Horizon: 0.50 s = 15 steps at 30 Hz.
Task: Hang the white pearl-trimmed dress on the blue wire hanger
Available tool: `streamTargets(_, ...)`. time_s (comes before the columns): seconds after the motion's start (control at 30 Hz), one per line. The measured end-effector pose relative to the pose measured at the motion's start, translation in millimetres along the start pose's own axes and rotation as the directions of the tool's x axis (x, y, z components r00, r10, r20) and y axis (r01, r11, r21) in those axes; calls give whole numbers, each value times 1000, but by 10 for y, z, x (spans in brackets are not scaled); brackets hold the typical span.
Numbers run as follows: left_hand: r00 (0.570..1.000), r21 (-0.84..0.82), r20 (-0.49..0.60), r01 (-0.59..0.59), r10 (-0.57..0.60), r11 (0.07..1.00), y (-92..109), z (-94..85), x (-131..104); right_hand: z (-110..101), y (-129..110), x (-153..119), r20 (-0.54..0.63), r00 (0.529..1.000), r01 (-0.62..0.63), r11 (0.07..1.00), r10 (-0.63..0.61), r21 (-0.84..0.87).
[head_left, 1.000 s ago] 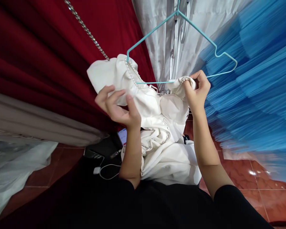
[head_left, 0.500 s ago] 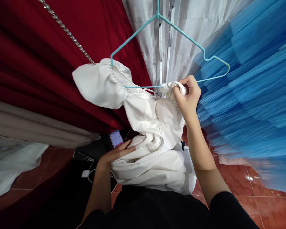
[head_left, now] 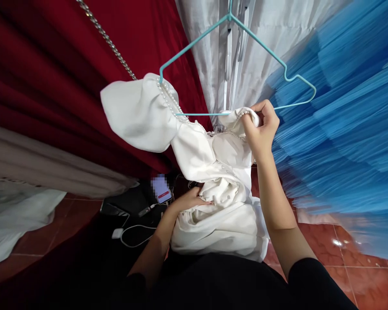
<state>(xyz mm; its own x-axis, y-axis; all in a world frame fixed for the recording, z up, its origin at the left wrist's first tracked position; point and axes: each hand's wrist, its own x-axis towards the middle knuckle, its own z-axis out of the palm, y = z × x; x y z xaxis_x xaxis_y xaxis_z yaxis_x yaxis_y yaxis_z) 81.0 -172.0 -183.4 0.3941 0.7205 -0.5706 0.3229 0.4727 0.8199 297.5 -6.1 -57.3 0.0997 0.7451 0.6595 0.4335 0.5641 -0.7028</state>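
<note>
A white dress (head_left: 194, 150) with pearl-beaded straps hangs in front of me, one puffed sleeve over the left arm of a light-blue hanger (head_left: 200, 38). My right hand (head_left: 261, 127) is closed on the other beaded strap, just under the hanger's right end and beside its lower bar. That right end of the hanger has no fabric on it. At the waist, my left hand (head_left: 190, 199) is closed on bunched folds of the dress, its fingers partly sunk in the cloth. The gathered skirt rests against my body.
Blue tulle (head_left: 352, 129) hangs at the right, dark red cloth (head_left: 67, 86) at the left, white cloth (head_left: 278, 38) behind the hanger. A lit phone (head_left: 161, 189) and a white cable (head_left: 132, 245) lie on a dark surface at lower left. Red tiles (head_left: 326, 245) cover the floor.
My left hand has moved right and slightly up, bunching the waist folds more. The hanger's top has shifted right and up in view. My right hand keeps the strap, slightly further right.
</note>
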Motion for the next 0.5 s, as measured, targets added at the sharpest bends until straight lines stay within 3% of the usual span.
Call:
streamTargets(0.1,997,80,-56,-40,45,996,55,-220,-120,22,15,-8,4,1000,-3,999,3,35)
streamTargets(0.2,981,172,-125,-123,146,977,326,-420,-468,49,52,-12,7,1000,-6,999,5,51)
streamTargets(0.27,944,247,-62,-300,324,921,639,-462,-678,72,82,-16,1,1000,-1,999,1,54)
streamTargets(0.3,899,262,-25,-417,438,871,821,-453,-734,85,95,-19,-5,1000,4,998,-4,55)
streamTargets(0.33,816,302,-65,-533,575,790,1011,-429,-745,99,106,-21,-13,1000,13,998,-12,55)
streamTargets(0.37,679,392,-127,-635,723,666,1197,-396,-707,112,114,-23,-21,1000,24,998,-23,53)
streamTargets(0.43,352,650,-220,-642,910,406,1524,-328,-494,132,119,-27,-38,998,46,998,-44,43)
streamTargets(0.5,186,776,-227,-558,956,293,1747,-281,-162,134,111,-33,-54,996,71,997,-69,25)
